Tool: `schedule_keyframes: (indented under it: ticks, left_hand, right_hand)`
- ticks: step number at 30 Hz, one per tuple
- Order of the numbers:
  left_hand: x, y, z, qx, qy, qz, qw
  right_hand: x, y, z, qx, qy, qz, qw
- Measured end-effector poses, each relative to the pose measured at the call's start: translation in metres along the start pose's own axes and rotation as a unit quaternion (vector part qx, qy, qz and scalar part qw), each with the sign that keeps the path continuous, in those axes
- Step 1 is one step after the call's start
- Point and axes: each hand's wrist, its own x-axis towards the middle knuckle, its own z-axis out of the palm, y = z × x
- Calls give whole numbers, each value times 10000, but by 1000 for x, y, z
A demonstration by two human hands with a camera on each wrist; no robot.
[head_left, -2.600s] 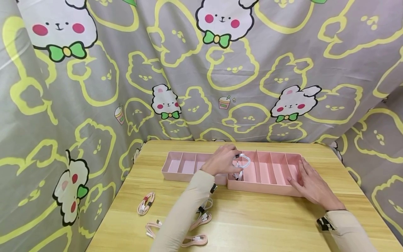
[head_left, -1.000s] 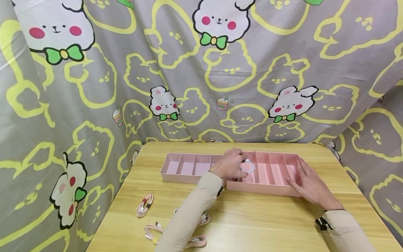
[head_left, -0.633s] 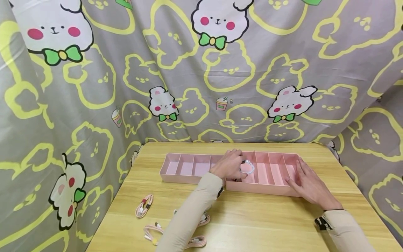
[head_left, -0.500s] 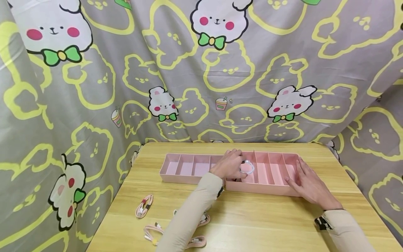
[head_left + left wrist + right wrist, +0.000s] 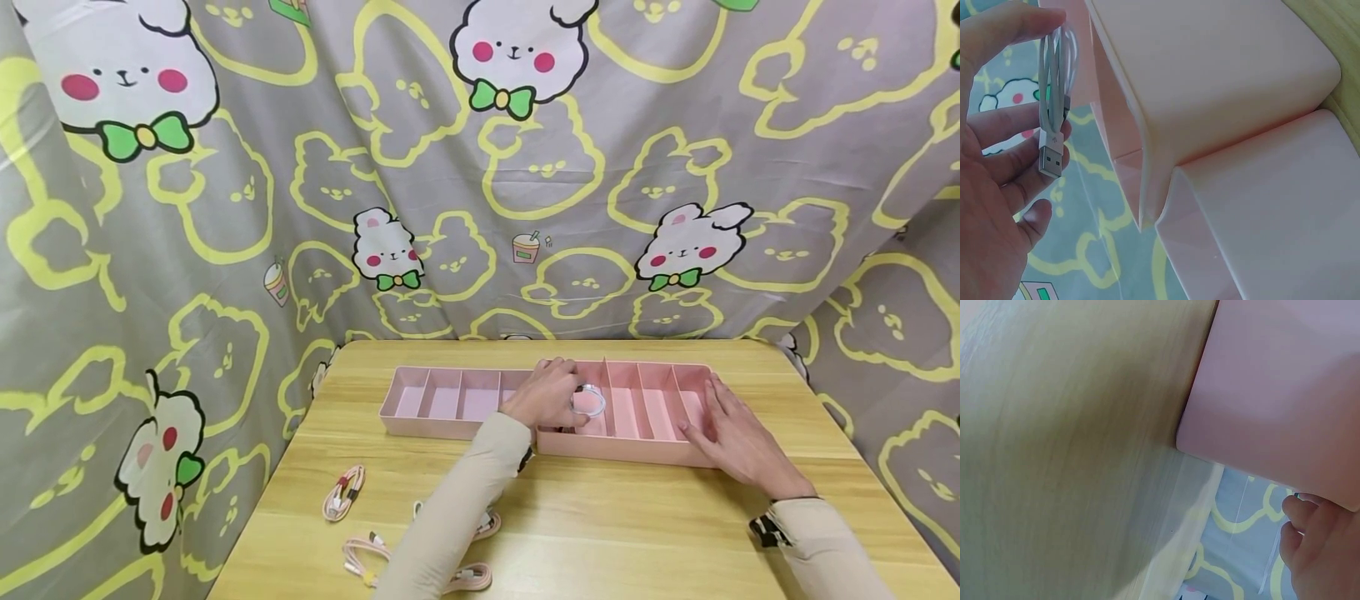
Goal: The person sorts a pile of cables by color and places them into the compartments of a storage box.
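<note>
My left hand [image 5: 543, 393] holds a coiled white USB cable [image 5: 591, 401] low over the left part of the pink divided box [image 5: 630, 451]. In the left wrist view, the cable's metal plug [image 5: 1050, 161] hangs beside the fingers. Dark and light bits of other contents show under that hand, mostly hidden. At the box's right end, my right hand [image 5: 750, 442] grips the end wall, thumb over the rim and fingers along the outside. A paler divided box [image 5: 431, 427] adjoins the pink one on the left, its right part behind the left hand.
A coiled pink cable [image 5: 343, 493] with a red tie lies on the wooden table [image 5: 600, 533] at left. Nearer, a pink cable [image 5: 365, 554], a second one [image 5: 472, 577] and another coil [image 5: 489, 525] lie partly behind the left forearm. A patterned curtain [image 5: 555, 292] hangs behind the table.
Over the earlier frames my left hand has moved right and down with the white cable, then stayed nearly still in the last second. The right hand has kept its place on the box.
</note>
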Motion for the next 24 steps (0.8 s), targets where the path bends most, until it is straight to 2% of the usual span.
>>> schedule_keyframes:
  ticks: [12,24]
  left_hand:
    - [0,0,2,55,142,101,9998]
    - [0,1,5,-9,151,127,9998]
  right_hand:
    - [0,-1,-1,25,-61,59,10000]
    - [2,-2,-3,81,-312,260,9991]
